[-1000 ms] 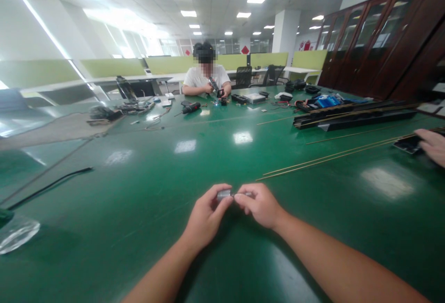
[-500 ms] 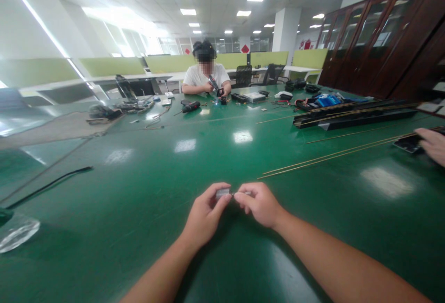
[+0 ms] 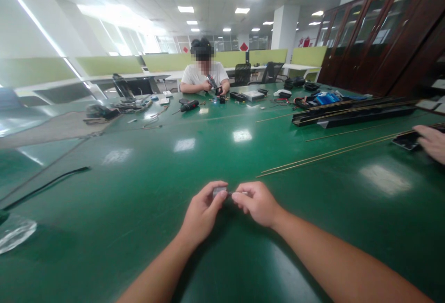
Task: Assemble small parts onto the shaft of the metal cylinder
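Over the near part of the green table, my left hand is closed around a small silver-grey metal block, pinched between thumb and fingers. My right hand faces it and pinches a thin, small silvery piece, mostly covered by the fingers. A short dark tip of that piece points at the block's right end. Whether the two parts touch, I cannot tell. My fingers hide much of both pieces.
Thin brass rods lie ahead on the right, with black metal channels behind them. A person's hand is at the right edge. Opposite sits a person holding a power tool. A black cable lies left, by clear plastic.
The view has shifted slightly. My left hand has tilted a little around the block, and both hands keep their grip close together.
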A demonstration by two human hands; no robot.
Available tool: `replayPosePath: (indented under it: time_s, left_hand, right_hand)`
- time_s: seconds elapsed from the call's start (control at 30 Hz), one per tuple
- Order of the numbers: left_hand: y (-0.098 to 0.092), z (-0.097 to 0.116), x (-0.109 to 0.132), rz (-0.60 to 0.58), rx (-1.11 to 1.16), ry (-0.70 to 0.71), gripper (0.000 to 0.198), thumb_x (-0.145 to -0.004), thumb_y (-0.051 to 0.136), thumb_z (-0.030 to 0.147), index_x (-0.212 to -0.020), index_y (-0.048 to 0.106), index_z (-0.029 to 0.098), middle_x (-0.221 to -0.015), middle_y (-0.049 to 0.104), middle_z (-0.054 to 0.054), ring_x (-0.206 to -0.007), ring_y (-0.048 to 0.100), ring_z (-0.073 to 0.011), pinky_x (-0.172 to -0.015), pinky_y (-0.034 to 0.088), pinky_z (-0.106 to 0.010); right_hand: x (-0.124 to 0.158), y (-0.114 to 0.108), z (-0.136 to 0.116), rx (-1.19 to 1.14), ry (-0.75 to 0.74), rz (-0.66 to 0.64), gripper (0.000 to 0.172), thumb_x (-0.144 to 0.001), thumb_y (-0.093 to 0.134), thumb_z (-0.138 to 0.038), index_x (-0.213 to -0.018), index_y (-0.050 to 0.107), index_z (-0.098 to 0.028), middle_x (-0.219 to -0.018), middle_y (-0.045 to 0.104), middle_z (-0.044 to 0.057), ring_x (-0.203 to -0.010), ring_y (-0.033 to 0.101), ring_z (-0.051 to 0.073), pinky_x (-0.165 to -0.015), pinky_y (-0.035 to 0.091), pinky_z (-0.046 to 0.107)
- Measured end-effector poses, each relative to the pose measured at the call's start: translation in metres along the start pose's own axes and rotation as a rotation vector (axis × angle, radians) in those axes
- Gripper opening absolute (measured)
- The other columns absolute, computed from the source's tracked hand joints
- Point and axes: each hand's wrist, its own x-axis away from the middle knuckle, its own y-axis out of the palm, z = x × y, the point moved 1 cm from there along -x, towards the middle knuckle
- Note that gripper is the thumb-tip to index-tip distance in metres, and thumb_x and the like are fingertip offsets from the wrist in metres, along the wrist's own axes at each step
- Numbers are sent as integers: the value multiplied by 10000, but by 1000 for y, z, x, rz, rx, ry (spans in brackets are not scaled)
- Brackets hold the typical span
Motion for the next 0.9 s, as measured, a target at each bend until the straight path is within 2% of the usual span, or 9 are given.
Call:
replayPosePath:
  time_s: [0.13, 0.5, 0.73, 0.9]
  left_hand:
    - [-1, -1, 0, -10, 3, -15, 371, -910, 550, 504, -1086, 657, 196, -715, 620, 1, -632, 564, -155, -624, 442, -253]
    - [-1, 2, -1, -27, -7, -1, 328, -872, 601, 476, -1012, 694, 194, -771, 678, -19, -671, 599, -167, -655, 465, -260]
    - [-1, 4, -1, -11, -3, -19, 320, -859, 612, 476, -988, 704, 198, -730, 675, -15, -659, 608, -174, -662, 487, -268]
    - [-1, 1, -1, 21, 19, -15, 329, -861, 613, 475, -1007, 694, 192, -776, 684, -25, -681, 616, -178, -657, 487, -270]
  right_hand:
    - [1, 1, -1, 22, -5, -2, 257, -828, 606, -293, -604, 595, -167, -520, 530, -26, -496, 474, 111, -507, 334, 232]
    - [1, 4, 2, 58, -6, -17, 283, -849, 593, -320, -612, 592, -166, -536, 522, -30, -506, 464, 108, -503, 309, 230]
    - [1, 4, 2, 51, -8, -23, 279, -850, 595, -316, -614, 594, -168, -538, 526, -30, -509, 468, 109, -503, 315, 229]
    - [1, 3, 1, 21, -1, -10, 262, -846, 596, -307, -625, 605, -166, -541, 529, -27, -507, 480, 109, -503, 334, 225]
